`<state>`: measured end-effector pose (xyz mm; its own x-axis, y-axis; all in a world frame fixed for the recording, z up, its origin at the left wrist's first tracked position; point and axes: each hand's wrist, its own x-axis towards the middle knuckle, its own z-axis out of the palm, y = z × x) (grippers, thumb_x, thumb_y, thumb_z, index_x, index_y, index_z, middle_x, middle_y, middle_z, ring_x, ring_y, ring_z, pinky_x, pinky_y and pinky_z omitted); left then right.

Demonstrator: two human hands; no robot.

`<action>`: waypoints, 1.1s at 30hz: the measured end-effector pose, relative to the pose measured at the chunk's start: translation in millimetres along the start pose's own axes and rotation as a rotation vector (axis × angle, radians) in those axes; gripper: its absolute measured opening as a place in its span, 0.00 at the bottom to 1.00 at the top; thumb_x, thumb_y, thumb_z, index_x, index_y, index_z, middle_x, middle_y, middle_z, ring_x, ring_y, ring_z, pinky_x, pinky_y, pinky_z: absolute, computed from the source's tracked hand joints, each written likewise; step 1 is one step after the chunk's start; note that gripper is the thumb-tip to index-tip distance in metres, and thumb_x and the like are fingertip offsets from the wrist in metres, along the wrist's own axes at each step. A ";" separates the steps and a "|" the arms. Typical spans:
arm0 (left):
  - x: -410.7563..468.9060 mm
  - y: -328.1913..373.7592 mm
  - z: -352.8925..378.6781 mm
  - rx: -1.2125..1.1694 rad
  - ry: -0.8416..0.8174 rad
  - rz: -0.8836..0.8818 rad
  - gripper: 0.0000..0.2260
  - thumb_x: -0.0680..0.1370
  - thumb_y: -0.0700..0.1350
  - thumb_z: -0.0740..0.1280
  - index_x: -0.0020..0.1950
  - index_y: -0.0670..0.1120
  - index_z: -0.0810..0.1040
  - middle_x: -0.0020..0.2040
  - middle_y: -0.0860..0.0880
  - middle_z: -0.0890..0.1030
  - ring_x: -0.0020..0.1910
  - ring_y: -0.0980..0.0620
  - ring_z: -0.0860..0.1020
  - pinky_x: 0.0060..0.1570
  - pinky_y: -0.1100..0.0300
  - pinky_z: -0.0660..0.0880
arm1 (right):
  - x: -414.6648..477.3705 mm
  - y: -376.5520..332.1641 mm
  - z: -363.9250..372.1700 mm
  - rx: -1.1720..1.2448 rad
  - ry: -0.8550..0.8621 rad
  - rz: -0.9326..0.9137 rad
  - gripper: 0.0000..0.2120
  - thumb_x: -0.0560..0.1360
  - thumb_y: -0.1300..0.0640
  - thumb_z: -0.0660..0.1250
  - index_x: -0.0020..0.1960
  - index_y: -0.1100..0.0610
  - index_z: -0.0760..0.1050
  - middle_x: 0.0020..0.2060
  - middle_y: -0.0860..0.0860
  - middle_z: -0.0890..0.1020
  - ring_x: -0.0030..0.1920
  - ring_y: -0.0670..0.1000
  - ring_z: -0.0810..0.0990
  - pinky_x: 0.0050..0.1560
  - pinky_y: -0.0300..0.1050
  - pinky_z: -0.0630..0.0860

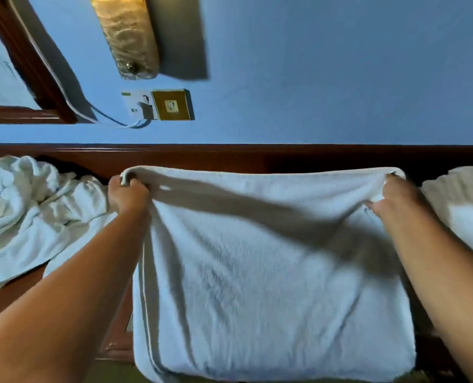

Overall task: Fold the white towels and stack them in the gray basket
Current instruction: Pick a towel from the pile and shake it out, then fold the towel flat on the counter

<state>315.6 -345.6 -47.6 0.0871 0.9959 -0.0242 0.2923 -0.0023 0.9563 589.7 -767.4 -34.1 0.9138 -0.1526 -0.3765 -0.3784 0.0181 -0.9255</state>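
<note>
Left hand (127,196) and right hand (395,199) each pinch 1 far corner of the towel (257,286). Risk: an uneven pull may skew the fold; a loose pinch may drop a corner.

The towel (271,272) I'm holding: white terry cloth, nubby, matt. Crumpled pile (28,205) at the top's left edge: same cloth. Rail (257,156) along the back edge: dark red wood, glossy varnish. Wall (340,78): smooth matt blue paint. Switch plate (173,105): shiny brass-look metal. Socket (136,105) beside it: white plastic.
</note>
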 end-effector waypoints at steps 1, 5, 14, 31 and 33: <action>13.5 -4.6 12.1 0.070 -0.038 0.066 0.11 0.81 0.45 0.62 0.61 0.44 0.75 0.55 0.42 0.78 0.56 0.41 0.77 0.59 0.52 0.72 | 12.1 0.5 10.1 -0.082 -0.008 -0.046 0.25 0.78 0.48 0.62 0.74 0.53 0.66 0.64 0.53 0.74 0.47 0.51 0.77 0.57 0.53 0.78; 39.1 -61.8 47.9 0.437 -0.409 0.324 0.22 0.81 0.47 0.68 0.73 0.43 0.69 0.79 0.42 0.62 0.79 0.47 0.58 0.70 0.60 0.58 | 35.6 46.1 60.8 -0.800 -0.084 -0.213 0.40 0.72 0.50 0.75 0.78 0.48 0.59 0.74 0.60 0.61 0.70 0.59 0.68 0.68 0.52 0.70; -90.9 -241.4 -60.9 0.887 -0.831 0.413 0.20 0.72 0.54 0.60 0.62 0.54 0.78 0.71 0.47 0.74 0.67 0.43 0.74 0.58 0.41 0.75 | -83.6 208.3 135.5 -1.412 -0.903 -0.412 0.30 0.79 0.50 0.66 0.78 0.49 0.60 0.77 0.54 0.56 0.77 0.55 0.56 0.74 0.45 0.59; -114.7 -272.5 -159.7 0.765 -0.304 -0.150 0.10 0.79 0.35 0.61 0.58 0.46 0.72 0.55 0.48 0.70 0.47 0.38 0.77 0.44 0.47 0.75 | -245.1 299.8 245.4 -1.512 -1.655 -1.056 0.34 0.78 0.62 0.62 0.80 0.48 0.52 0.80 0.53 0.46 0.74 0.62 0.62 0.68 0.57 0.67; -119.0 -269.8 -153.4 0.640 -0.211 -0.210 0.11 0.79 0.35 0.60 0.58 0.47 0.70 0.55 0.51 0.69 0.49 0.43 0.74 0.47 0.49 0.73 | -258.2 308.0 269.9 -1.493 -1.676 -1.182 0.38 0.76 0.67 0.60 0.80 0.48 0.51 0.81 0.53 0.47 0.67 0.62 0.69 0.59 0.57 0.74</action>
<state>80.3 -449.7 -258.1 0.1310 0.9425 -0.3076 0.8200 0.0713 0.5678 277.2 -455.7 -233.0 -0.2134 0.9024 -0.3744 0.9333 0.0751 -0.3511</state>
